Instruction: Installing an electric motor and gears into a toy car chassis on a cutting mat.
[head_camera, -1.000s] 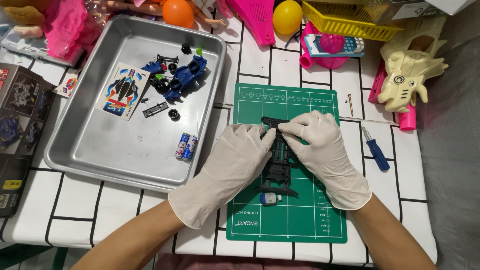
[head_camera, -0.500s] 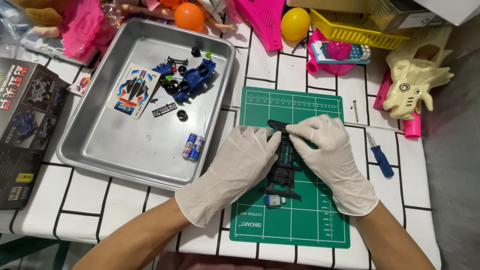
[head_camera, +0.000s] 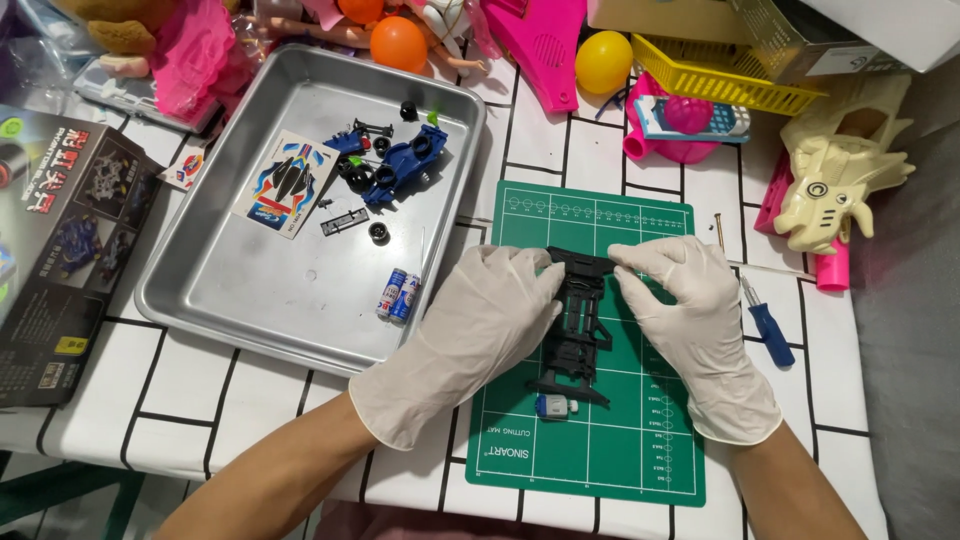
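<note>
On the green cutting mat (head_camera: 640, 450), the black toy-car chassis (head_camera: 578, 320) lies lengthwise, its twelve-o'clock end pinched by left hand (head_camera: 478, 325) and right hand (head_camera: 695, 325). Uneven pressing might snap a tab, and a slip could knock the small motor (head_camera: 556, 406) at six o'clock; exact fingertip contact seems unclear.

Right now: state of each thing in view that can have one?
left hand: gloved, gripping the black chassis from its left side
right hand: gloved, pinching the chassis front end
black chassis: bare, no wheels, flat on the green cutting mat
small motor: loose on the mat
metal tray: holds loose parts
blue car body: detached, in tray
two batteries: lying in tray
blue screwdriver: lying unused
</note>
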